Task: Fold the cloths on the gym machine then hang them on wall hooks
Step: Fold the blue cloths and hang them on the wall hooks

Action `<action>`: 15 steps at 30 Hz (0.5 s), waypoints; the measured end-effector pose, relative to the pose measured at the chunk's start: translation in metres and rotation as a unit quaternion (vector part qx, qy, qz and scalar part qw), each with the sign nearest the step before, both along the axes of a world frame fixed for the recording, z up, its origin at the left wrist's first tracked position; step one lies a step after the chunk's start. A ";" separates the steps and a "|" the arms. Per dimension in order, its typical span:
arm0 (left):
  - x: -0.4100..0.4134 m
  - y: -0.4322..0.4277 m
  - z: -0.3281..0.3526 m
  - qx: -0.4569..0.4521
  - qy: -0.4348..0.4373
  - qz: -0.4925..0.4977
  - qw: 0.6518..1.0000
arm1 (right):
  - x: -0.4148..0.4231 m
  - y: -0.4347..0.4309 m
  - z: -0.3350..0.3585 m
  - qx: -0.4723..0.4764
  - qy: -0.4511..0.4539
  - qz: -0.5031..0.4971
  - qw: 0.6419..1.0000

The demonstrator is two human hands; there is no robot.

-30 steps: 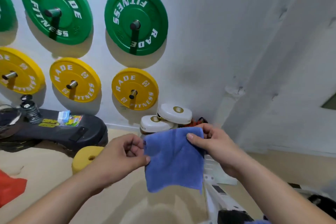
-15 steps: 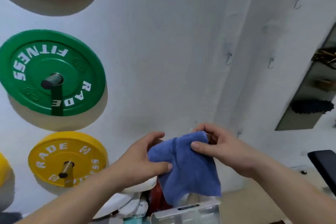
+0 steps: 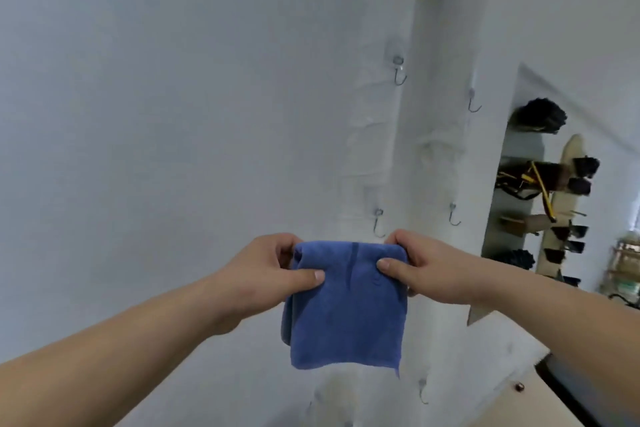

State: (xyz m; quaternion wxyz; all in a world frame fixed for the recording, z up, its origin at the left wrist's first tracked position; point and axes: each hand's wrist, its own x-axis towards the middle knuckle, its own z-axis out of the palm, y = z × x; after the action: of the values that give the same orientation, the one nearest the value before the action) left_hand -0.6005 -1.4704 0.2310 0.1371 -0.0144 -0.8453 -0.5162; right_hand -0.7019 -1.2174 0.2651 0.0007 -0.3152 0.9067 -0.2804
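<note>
A folded blue cloth hangs in front of the white wall, held by its top edge. My left hand pinches the top left corner and my right hand pinches the top right corner. Just above the cloth's top edge, a metal wall hook sticks out of the pillar, close to my right hand's fingers. A second hook is to its right, and two more hooks are higher up. All these hooks are bare. Another hook sits below the cloth.
A recess in the wall at the right holds dark gear and a pale board. A dark bench edge shows at the lower right, over a beige floor.
The view has swung up and right, away from the coloured weight plates to the hooks on the pillar. Both hands have raised the cloth and spread its top edge flat.
</note>
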 end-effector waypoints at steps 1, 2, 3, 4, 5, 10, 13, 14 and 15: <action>-0.020 -0.002 0.014 -0.011 0.008 -0.004 1.000 | -0.015 0.000 0.014 0.015 0.017 -0.010 1.000; -0.039 -0.004 0.029 -0.022 0.017 -0.008 1.000 | -0.029 0.002 0.030 0.022 0.033 -0.020 0.999; -0.057 -0.004 0.044 -0.032 0.028 -0.013 0.999 | -0.044 0.005 0.046 0.023 0.049 -0.027 0.998; -0.074 -0.003 0.060 -0.044 0.041 -0.018 0.998 | -0.057 0.008 0.063 0.026 0.067 -0.033 0.997; -0.090 -0.001 0.077 -0.054 0.058 -0.022 0.997 | -0.071 0.013 0.081 0.031 0.085 -0.037 0.995; -0.150 0.020 0.147 -0.094 0.136 -0.008 0.986 | -0.130 0.042 0.154 -0.007 0.091 -0.016 0.996; -0.181 0.039 0.178 -0.068 0.174 -0.002 0.982 | -0.164 0.056 0.188 -0.116 0.103 0.002 0.988; -0.190 0.045 0.189 -0.057 0.187 0.000 0.981 | -0.174 0.056 0.197 -0.167 0.109 0.009 0.980; -0.198 0.049 0.201 -0.047 0.202 0.005 0.978 | -0.182 0.053 0.205 -0.216 0.114 0.014 0.970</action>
State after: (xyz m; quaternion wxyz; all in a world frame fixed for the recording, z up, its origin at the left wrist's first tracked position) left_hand -0.7987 -1.4211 0.4317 0.3065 -0.1202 -0.8235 -0.4620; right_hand -0.8840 -1.1646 0.4701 -0.1669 -0.3502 0.8143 -0.4318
